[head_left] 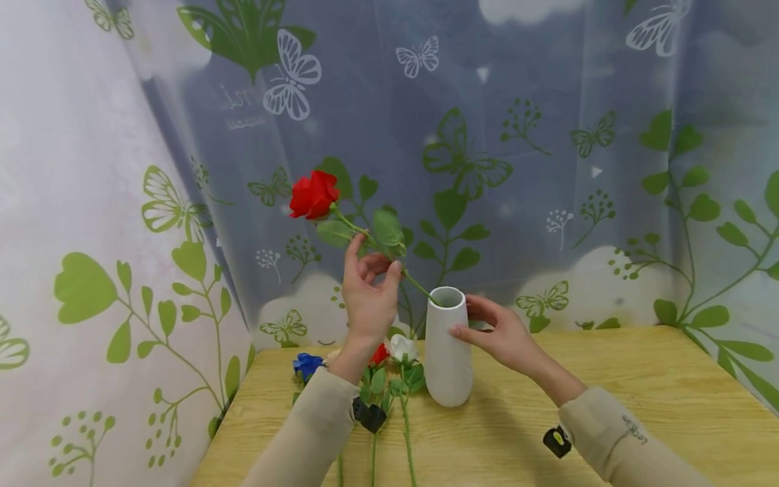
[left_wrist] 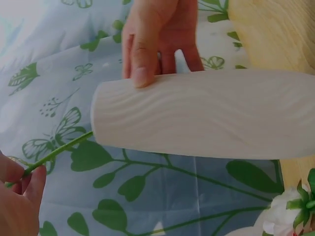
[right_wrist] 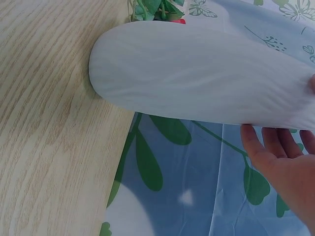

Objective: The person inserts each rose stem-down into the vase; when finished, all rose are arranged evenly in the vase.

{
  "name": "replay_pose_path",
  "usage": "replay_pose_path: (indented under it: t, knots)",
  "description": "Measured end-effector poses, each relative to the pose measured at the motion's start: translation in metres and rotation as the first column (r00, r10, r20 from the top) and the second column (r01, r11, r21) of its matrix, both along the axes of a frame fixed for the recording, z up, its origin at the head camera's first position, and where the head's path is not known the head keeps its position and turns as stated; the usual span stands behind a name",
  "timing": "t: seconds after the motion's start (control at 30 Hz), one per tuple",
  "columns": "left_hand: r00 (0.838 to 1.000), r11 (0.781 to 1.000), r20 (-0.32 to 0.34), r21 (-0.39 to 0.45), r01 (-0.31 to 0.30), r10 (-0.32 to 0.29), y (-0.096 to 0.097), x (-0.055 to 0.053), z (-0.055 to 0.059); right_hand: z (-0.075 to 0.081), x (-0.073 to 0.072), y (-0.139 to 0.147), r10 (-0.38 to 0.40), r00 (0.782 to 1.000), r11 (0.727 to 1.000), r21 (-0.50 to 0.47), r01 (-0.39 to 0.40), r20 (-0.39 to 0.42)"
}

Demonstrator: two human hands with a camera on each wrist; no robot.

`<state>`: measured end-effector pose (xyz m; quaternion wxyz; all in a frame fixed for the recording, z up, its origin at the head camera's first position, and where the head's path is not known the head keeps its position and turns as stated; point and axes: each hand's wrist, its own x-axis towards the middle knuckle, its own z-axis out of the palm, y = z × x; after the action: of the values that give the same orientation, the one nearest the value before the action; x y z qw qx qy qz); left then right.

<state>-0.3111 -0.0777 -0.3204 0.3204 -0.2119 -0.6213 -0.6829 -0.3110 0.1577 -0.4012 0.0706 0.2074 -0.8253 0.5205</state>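
My left hand (head_left: 372,297) pinches the green stem of a red rose (head_left: 314,195), bloom tilted up to the left. The stem's lower end slants into the mouth of a tall white vase (head_left: 447,358), which stands upright on the table. My right hand (head_left: 502,335) holds the vase near its top, thumb on the front and the other fingers round the far right side. In the left wrist view the stem (left_wrist: 61,148) runs from the fingertips to the vase rim. The right wrist view shows fingers (right_wrist: 253,142) against the vase wall.
Left of the vase, a white rose (head_left: 403,348), a second red rose (head_left: 379,355) and a blue rose (head_left: 308,366) lie on the wooden table (head_left: 639,385), partly behind my left forearm. A patterned cloth (head_left: 535,223) hangs behind the table.
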Motion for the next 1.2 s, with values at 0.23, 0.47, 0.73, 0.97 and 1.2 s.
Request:
replay_pose_path:
  t: [0.23,0.47,0.73,0.97,1.2]
  knots:
    - [0.999,0.986,0.031,-0.164,-0.008,0.013,0.013,-0.003,-0.014,0.001,0.0,-0.002,-0.008,1.0,1.0,0.004,0.008,-0.023]
    - [0.999,0.975,0.033,-0.223,-0.016,0.024,0.019,-0.006,-0.021,-0.001,-0.001,-0.002,0.001,1.0,1.0,-0.006,-0.001,-0.027]
    - [0.999,0.966,0.048,-0.258,0.026,-0.014,0.02,-0.007,-0.017,0.0,0.0,-0.002,0.005,1.0,1.0,-0.007,-0.005,-0.019]
    - [0.988,0.923,0.153,-0.382,0.05,0.009,0.023,-0.005,-0.019,-0.001,-0.001,-0.002,0.007,1.0,1.0,-0.005,-0.007,-0.025]
    - [0.993,0.922,0.114,-0.387,0.013,0.034,0.023,-0.008,-0.02,-0.002,-0.001,-0.001,0.008,0.999,1.0,-0.008,-0.008,-0.038]
